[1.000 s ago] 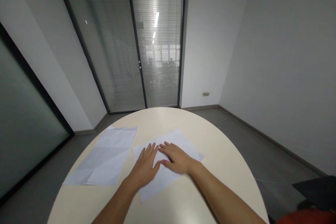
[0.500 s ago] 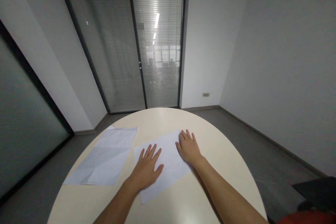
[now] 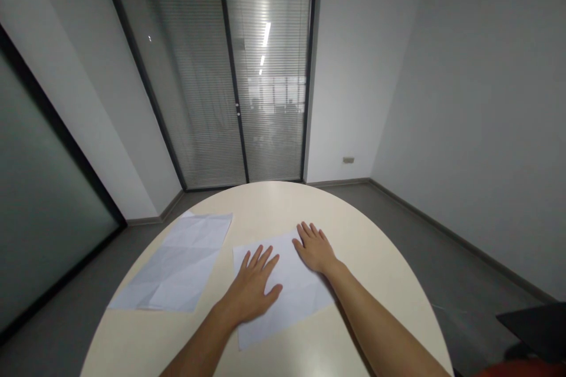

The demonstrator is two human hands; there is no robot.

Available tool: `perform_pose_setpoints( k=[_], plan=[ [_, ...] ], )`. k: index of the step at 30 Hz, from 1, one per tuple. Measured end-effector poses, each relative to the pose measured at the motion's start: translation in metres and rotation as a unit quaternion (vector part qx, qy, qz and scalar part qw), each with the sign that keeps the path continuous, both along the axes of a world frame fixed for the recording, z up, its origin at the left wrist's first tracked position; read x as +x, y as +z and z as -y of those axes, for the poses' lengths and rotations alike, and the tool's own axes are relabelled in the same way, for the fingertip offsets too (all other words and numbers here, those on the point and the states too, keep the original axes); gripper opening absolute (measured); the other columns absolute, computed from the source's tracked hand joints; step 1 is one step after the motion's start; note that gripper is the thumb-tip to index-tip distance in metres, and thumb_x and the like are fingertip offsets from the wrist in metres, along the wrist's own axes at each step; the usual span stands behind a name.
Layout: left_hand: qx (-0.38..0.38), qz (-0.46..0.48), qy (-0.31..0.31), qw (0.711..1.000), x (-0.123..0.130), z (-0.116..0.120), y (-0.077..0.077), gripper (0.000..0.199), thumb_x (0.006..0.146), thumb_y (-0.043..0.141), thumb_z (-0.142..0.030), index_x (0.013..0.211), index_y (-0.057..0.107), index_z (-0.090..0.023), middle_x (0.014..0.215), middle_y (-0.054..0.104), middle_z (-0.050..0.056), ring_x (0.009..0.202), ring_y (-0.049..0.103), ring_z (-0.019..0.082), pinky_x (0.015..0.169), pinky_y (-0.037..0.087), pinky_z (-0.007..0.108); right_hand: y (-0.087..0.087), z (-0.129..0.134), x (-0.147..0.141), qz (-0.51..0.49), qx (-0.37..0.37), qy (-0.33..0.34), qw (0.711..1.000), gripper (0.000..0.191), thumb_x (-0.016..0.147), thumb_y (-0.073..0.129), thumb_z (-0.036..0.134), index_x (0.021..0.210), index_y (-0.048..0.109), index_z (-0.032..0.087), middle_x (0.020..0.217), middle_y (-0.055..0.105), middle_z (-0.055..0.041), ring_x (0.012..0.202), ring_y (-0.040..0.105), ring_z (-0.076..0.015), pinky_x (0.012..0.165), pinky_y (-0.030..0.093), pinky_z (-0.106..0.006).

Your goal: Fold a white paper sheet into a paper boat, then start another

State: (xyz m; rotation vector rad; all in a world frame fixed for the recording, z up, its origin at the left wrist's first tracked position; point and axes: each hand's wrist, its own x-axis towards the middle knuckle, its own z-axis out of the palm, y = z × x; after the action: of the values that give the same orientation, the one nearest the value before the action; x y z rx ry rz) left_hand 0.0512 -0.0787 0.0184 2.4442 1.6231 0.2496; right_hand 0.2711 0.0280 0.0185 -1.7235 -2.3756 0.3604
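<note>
Lying on the pale round surface (image 3: 367, 312), near its middle, white paper sheet (image 3: 303, 294) sits askew to the viewer, mostly flat, with faint creases toward its right side. No print or marks readable. Left hand (image 3: 252, 290) is palm down on the left part of it, fingers spread, gripping nothing. Right hand (image 3: 313, 249) lies over the far right part, palm down, fingers slightly parted, also gripping nothing. Hands are apart, sheet visible between them. They cover part of it; right hand hides the far right corner.

To the left, just beside but not touching: creased paper (image 3: 183, 265), clear fold lines, reaching the surface's left edge. One sheet or several, can't tell. Beyond the surface: dark-framed glass panels (image 3: 203, 88) with blinds, small wall plate (image 3: 348, 160) low on the wall. Lower right: black flat object (image 3: 537, 325), and something red (image 3: 524, 369), cut off, unidentifiable.
</note>
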Motion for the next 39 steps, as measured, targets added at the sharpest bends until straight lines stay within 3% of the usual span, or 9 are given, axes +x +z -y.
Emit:
perform_pose_setpoints(
  k=[6,9,13,18,25,28,31,33,39],
  plan=[
    [0.001,-0.002,0.007,1.000,0.000,-0.001,-0.001,0.065,0.098,0.045,-0.049,0.157,0.035,-0.024,0.168,0.020,0.006,0.156,0.012,0.031,0.126,0.011,0.057,0.001,0.002,0.005,0.018,0.057,-0.073,0.996,0.070,0.102,0.032,0.048,0.158,0.030,0.005,0.165,0.024,-0.0177,0.155,0.013,-0.0352,0.124,0.004,-0.054],
    [0.006,-0.004,0.032,0.999,0.004,-0.004,-0.004,0.065,0.099,0.041,-0.048,0.157,0.035,-0.020,0.168,0.022,0.007,0.156,0.013,0.031,0.126,0.012,0.058,0.008,0.019,-0.006,-0.024,0.082,0.021,0.996,0.067,0.103,0.031,0.045,0.159,0.029,0.008,0.166,0.023,-0.0149,0.156,0.010,-0.0310,0.125,0.004,-0.050],
    [0.026,-0.021,0.109,0.993,0.011,-0.009,-0.006,0.059,0.102,0.034,-0.040,0.155,0.038,-0.016,0.166,0.028,0.009,0.154,0.019,0.032,0.124,0.018,0.059,0.012,0.047,-0.027,-0.056,0.015,0.131,0.990,0.070,0.103,0.029,0.051,0.161,0.023,0.013,0.167,0.022,-0.0103,0.156,0.013,-0.0294,0.126,0.009,-0.049],
    [0.076,-0.047,0.168,0.982,0.012,-0.009,0.000,0.049,0.102,0.033,-0.028,0.147,0.052,-0.021,0.159,0.043,0.010,0.145,0.040,0.031,0.117,0.032,0.056,0.009,0.051,-0.034,0.000,-0.026,0.037,0.999,0.075,0.101,0.027,0.058,0.162,0.021,0.014,0.168,0.014,-0.0100,0.156,0.006,-0.0346,0.123,0.003,-0.059],
    [0.131,-0.063,0.134,0.980,0.012,-0.002,0.013,0.048,0.097,0.049,-0.039,0.137,0.061,-0.015,0.142,0.059,0.016,0.128,0.054,0.034,0.116,0.032,0.056,0.012,0.020,-0.001,-0.010,-0.026,0.087,0.996,0.079,0.099,0.029,0.063,0.161,0.025,0.013,0.168,0.015,-0.0089,0.156,0.007,-0.0322,0.125,0.006,-0.050],
    [0.118,-0.038,0.057,0.991,0.010,-0.003,0.013,0.044,0.095,0.051,-0.034,0.135,0.062,-0.018,0.145,0.057,0.013,0.139,0.046,0.031,0.123,0.023,0.052,0.012,0.014,0.005,-0.024,-0.026,0.129,0.991,0.079,0.098,0.035,0.064,0.160,0.029,0.016,0.168,0.019,-0.0081,0.156,0.010,-0.0310,0.125,0.006,-0.049],
    [0.065,-0.015,0.021,0.998,0.006,-0.005,0.008,0.052,0.097,0.048,-0.035,0.148,0.049,-0.026,0.161,0.040,0.007,0.152,0.028,0.030,0.124,0.020,0.056,0.010,0.010,0.006,-0.030,-0.023,0.145,0.989,0.075,0.098,0.036,0.063,0.159,0.031,0.020,0.167,0.020,-0.0065,0.156,0.011,-0.0296,0.125,0.007,-0.049],
    [0.034,-0.009,0.036,0.999,0.004,-0.006,0.005,0.055,0.098,0.046,-0.037,0.152,0.043,-0.029,0.165,0.033,0.005,0.154,0.023,0.031,0.123,0.018,0.060,0.008,0.006,0.007,-0.023,-0.021,0.111,0.993,0.073,0.099,0.033,0.063,0.159,0.032,0.021,0.168,0.019,-0.0069,0.156,0.011,-0.0303,0.125,0.008,-0.049],
    [0.009,-0.002,0.060,0.998,0.005,-0.005,0.004,0.056,0.098,0.044,-0.040,0.152,0.043,-0.029,0.166,0.029,0.002,0.154,0.020,0.031,0.123,0.013,0.063,0.002,-0.003,0.015,0.026,-0.010,-0.122,0.992,0.078,0.102,0.030,0.056,0.160,0.022,0.005,0.168,0.013,-0.0186,0.155,0.007,-0.0382,0.123,0.008,-0.054]
  ],
)
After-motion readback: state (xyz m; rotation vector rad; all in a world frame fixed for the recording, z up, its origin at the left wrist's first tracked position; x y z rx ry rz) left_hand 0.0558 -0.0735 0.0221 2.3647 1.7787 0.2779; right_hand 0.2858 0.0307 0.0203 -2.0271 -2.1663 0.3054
